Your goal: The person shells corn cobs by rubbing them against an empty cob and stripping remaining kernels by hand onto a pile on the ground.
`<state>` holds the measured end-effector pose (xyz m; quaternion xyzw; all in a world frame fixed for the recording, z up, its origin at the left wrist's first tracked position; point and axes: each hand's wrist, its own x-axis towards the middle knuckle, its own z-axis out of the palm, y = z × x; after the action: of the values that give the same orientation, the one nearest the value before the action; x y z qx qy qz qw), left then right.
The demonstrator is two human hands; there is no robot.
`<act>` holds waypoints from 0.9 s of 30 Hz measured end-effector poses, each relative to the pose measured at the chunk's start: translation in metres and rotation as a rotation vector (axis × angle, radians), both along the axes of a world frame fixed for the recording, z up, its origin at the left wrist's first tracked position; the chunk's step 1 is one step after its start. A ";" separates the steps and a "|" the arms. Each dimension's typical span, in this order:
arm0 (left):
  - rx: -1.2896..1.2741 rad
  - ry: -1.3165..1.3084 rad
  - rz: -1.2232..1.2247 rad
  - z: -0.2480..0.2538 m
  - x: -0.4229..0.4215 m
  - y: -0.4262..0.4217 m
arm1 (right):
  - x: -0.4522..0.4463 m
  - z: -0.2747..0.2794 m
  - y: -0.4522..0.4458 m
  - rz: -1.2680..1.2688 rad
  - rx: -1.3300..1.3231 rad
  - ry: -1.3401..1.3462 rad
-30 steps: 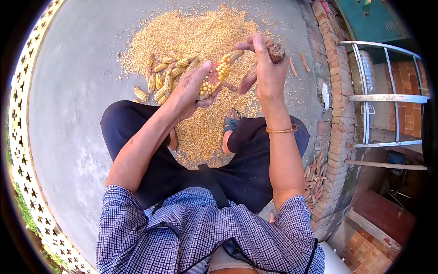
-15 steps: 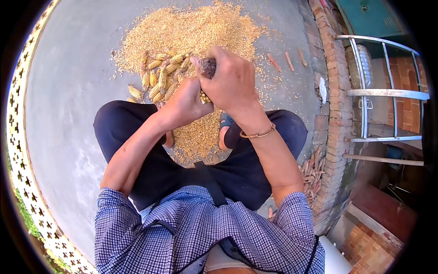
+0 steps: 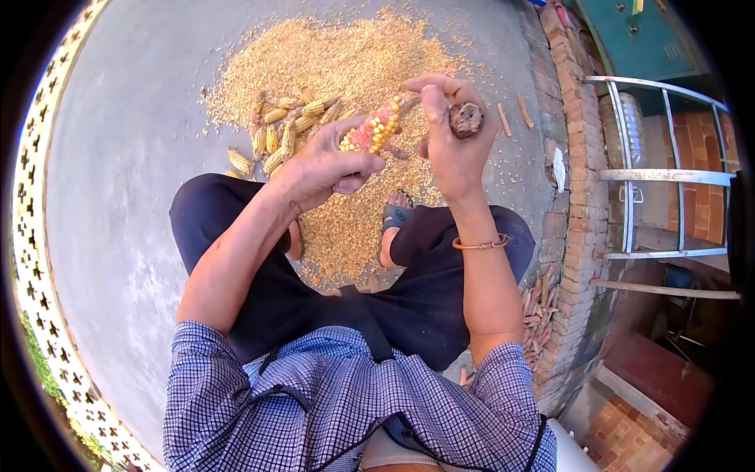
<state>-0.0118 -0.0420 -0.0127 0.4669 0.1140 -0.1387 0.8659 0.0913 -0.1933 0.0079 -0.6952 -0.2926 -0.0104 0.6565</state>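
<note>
My left hand (image 3: 334, 161) is closed round a partly stripped corn cob (image 3: 373, 130), with yellow kernels left on it and pinkish bare patches. To its right, my right hand (image 3: 456, 138) grips a dark brown, rough-ended cob (image 3: 466, 119). The two hands are apart. Beneath and beyond them lies a wide spread of loose kernels (image 3: 314, 59). Several unshelled cobs (image 3: 283, 130) lie in a heap just left of my left hand.
Bare reddish cobs (image 3: 525, 112) lie right of the kernels, and more are piled (image 3: 539, 315) by a low brick edge (image 3: 588, 197). A metal railing (image 3: 668, 175) stands beyond it. At far left runs a pierced wall (image 3: 47, 315). My sandalled foot (image 3: 395, 216) rests beside the kernels.
Half a second ago the hands were pressed together over the cob. Now they are apart, my right hand further right, and the cob in my left hand shows a larger stripped patch than before.
</note>
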 end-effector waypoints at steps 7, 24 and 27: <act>0.087 -0.060 -0.089 -0.014 -0.006 0.008 | -0.011 -0.010 0.012 0.171 -0.351 -0.764; 0.749 -0.143 -0.052 -0.009 -0.001 -0.009 | 0.005 -0.005 0.008 -0.087 -0.063 0.214; 0.444 0.009 0.001 -0.001 -0.005 -0.009 | 0.008 0.008 -0.002 -0.125 0.059 0.371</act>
<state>-0.0165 -0.0507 -0.0140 0.6456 0.1459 -0.1121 0.7412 0.0993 -0.1956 0.0163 -0.6823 -0.1227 0.0684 0.7175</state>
